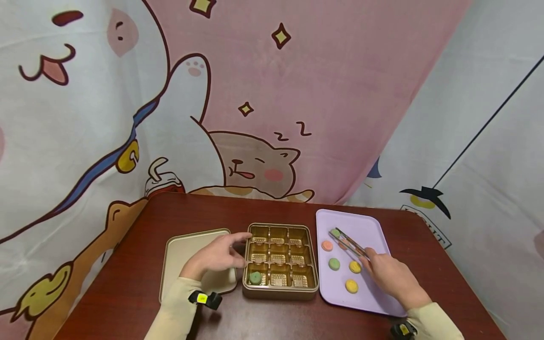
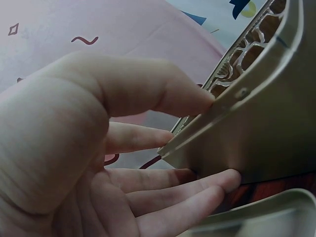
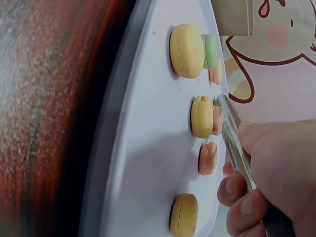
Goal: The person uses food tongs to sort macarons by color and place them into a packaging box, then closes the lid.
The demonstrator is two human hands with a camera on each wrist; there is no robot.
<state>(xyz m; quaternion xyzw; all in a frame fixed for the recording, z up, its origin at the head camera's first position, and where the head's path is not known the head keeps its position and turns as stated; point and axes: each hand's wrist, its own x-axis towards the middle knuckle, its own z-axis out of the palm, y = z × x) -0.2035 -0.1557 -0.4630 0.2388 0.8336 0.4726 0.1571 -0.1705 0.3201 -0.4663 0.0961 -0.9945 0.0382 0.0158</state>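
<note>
My right hand (image 1: 393,278) holds a pair of metal tongs (image 1: 352,244) over the lilac tray (image 1: 374,293). The tongs' tips are at a green macaron (image 1: 335,232) near the tray's far side. A pink macaron (image 1: 327,245), another green one (image 1: 334,264) and yellow ones (image 1: 351,286) lie nearby. Fingertips of my left hand (image 1: 218,255) touch the left side of a gold tin (image 1: 280,293), the thumb at its rim in the left wrist view. Inside the tin is a divided gold insert (image 1: 278,255), with one green macaron (image 1: 255,278) in the near left compartment.
A pale gold lid (image 1: 178,250) lies left of the tin, partly under my left forearm. All this stands on a dark red-brown table (image 1: 238,321). Behind the table hangs a cloth (image 1: 340,71) printed with cartoon cats.
</note>
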